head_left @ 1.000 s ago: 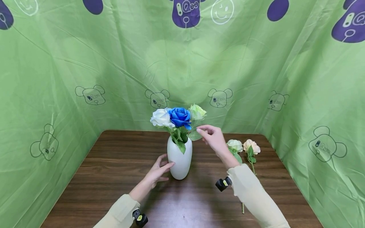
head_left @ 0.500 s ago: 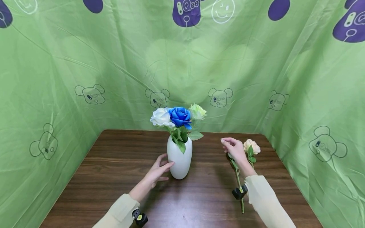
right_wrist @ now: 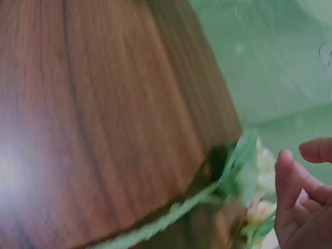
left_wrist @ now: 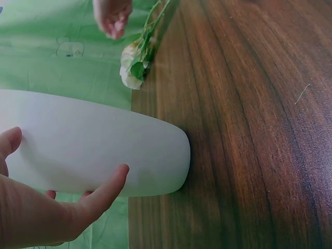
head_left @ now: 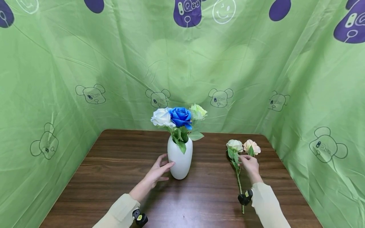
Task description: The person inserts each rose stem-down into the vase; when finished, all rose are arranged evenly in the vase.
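Observation:
A white vase [head_left: 179, 161] stands upright on the table. It bears a white rose [head_left: 161, 117], a blue rose [head_left: 181, 117] and a pale green rose [head_left: 198, 112]. My left hand [head_left: 155, 172] grips the vase's lower left side, with fingers on both its faces, as the left wrist view of the vase [left_wrist: 104, 140] also shows. My right hand [head_left: 250, 164] hovers by the stems of two loose roses, one creamy white [head_left: 235, 145], one peach [head_left: 252, 147]. In the right wrist view, thumb and finger stand apart beside the blurred green leaves [right_wrist: 241, 163].
The dark wooden table [head_left: 119, 164] is enclosed by green cloth [head_left: 182, 69] printed with bear faces on the back and both sides. A black camera sits on each wrist. The white rose's long stem [head_left: 239, 183] runs toward the front of the table.
From beside the vase's green rose, my right hand has moved right and down to the loose roses. The left hand and the vase have stayed put.

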`<state>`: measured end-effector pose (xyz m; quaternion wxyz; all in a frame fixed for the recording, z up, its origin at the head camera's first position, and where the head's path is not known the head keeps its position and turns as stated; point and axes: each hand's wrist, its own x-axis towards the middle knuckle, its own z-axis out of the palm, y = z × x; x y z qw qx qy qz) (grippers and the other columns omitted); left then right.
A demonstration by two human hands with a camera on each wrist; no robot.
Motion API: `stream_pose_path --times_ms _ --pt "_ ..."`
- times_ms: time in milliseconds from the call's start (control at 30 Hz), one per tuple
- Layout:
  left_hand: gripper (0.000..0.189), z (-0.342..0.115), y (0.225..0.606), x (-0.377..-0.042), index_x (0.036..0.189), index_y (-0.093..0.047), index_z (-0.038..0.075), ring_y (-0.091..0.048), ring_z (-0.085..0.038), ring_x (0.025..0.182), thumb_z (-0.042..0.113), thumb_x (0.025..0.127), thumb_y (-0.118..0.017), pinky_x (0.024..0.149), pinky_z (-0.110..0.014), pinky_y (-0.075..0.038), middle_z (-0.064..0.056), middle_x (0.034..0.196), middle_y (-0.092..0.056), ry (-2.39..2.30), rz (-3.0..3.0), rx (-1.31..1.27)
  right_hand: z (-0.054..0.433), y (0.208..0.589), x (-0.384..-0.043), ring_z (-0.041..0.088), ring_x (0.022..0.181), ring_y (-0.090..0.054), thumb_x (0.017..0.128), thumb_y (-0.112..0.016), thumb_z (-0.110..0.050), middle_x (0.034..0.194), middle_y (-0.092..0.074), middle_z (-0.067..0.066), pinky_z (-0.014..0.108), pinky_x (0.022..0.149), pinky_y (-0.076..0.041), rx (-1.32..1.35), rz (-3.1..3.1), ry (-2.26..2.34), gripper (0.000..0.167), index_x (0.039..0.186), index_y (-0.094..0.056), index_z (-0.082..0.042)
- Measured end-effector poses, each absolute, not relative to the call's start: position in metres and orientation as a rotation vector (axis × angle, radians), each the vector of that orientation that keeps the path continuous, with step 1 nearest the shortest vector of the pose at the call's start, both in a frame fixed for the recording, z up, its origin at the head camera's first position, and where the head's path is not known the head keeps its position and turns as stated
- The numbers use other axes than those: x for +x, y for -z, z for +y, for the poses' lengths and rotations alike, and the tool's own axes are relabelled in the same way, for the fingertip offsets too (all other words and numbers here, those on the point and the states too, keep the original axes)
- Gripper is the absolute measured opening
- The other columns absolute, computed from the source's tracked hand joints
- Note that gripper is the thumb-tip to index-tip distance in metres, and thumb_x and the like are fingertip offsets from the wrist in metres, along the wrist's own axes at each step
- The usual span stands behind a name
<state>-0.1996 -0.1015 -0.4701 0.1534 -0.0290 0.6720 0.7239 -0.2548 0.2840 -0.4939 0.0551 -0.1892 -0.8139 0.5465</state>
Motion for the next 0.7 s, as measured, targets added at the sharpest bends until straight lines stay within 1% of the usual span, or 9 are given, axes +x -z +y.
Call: stream_pose_path --times_ms 133,200,300,400,467,567,700 --pt "0.073 -0.101 0.47 -0.199 0.137 -0.019 0.013 -0.032 -0.048 0.114 0.031 0.082 -0.062 0.072 -0.053 -0.044 -0.028 0.133 -0.026 -2.076 1.924 -0.083 0.297 0.506 -0.247 0.013 0.055 -0.06 0.082 -0.054 -0.02 0.064 -0.063 0.003 0.025 0.058 -0.043 -0.606 -2.641 -1.475 0.03 0.095 -0.061 0.006" --pt "0.072 -0.102 0.469 -0.199 0.137 -0.019 0.012 -0.031 -0.048 0.114 0.03 0.082 -0.062 0.072 -0.053 -0.044 -0.029 0.132 -0.026 -2.075 1.919 -0.08 0.3 0.511 -0.243 0.015 0.056 -0.06 0.082 -0.054 -0.02 0.062 -0.061 0.003 0.025 0.057 -0.043 -0.601 -2.678 -1.481 0.029 0.093 -0.061 0.006" --pt "0.072 -0.102 0.469 -0.199 0.137 -0.019 0.012 -0.031 -0.048 0.114 0.03 0.082 -0.062 0.071 -0.053 -0.044 -0.029 0.132 -0.027 -2.074 1.922 -0.076 0.303 0.518 -0.237 0.018 0.058 -0.061 0.083 -0.054 -0.018 0.067 -0.058 0.005 0.029 0.058 -0.048 -0.586 -2.686 -1.619 0.029 0.093 -0.057 0.009" --pt "0.072 -0.102 0.47 -0.199 0.137 -0.019 0.012 -0.032 -0.048 0.114 0.031 0.082 -0.062 0.071 -0.053 -0.044 -0.028 0.132 -0.027 -2.073 1.927 -0.081 0.302 0.527 -0.233 0.019 0.058 -0.061 0.082 -0.056 -0.014 0.071 -0.055 0.008 0.032 0.057 -0.05 -0.561 -2.693 -1.724 0.028 0.094 -0.055 0.011" --pt "0.072 -0.101 0.47 -0.198 0.137 -0.019 0.013 -0.032 -0.048 0.114 0.032 0.082 -0.062 0.071 -0.052 -0.045 -0.028 0.132 -0.027 -2.073 1.933 -0.083 0.301 0.532 -0.232 0.019 0.056 -0.06 0.081 -0.058 -0.013 0.072 -0.056 0.009 0.031 0.056 -0.05 -0.538 -2.716 -1.743 0.027 0.093 -0.054 0.011" --pt "0.072 -0.101 0.47 -0.198 0.137 -0.02 0.013 -0.033 -0.048 0.114 0.032 0.082 -0.063 0.071 -0.052 -0.045 -0.028 0.132 -0.028 -2.073 1.935 -0.084 0.298 0.538 -0.229 0.017 0.053 -0.058 0.078 -0.063 -0.011 0.068 -0.055 0.007 0.028 0.051 -0.048 -0.512 -2.736 -1.747 0.025 0.09 -0.054 0.009" --pt "0.071 -0.101 0.47 -0.199 0.136 -0.021 0.013 -0.033 -0.047 0.114 0.032 0.081 -0.063 0.071 -0.052 -0.045 -0.027 0.131 -0.029 -2.075 1.936 -0.085 0.295 0.542 -0.229 0.014 0.049 -0.054 0.075 -0.064 -0.008 0.067 -0.053 0.005 0.024 0.044 -0.042 -0.488 -2.758 -1.705 0.021 0.085 -0.053 0.006"
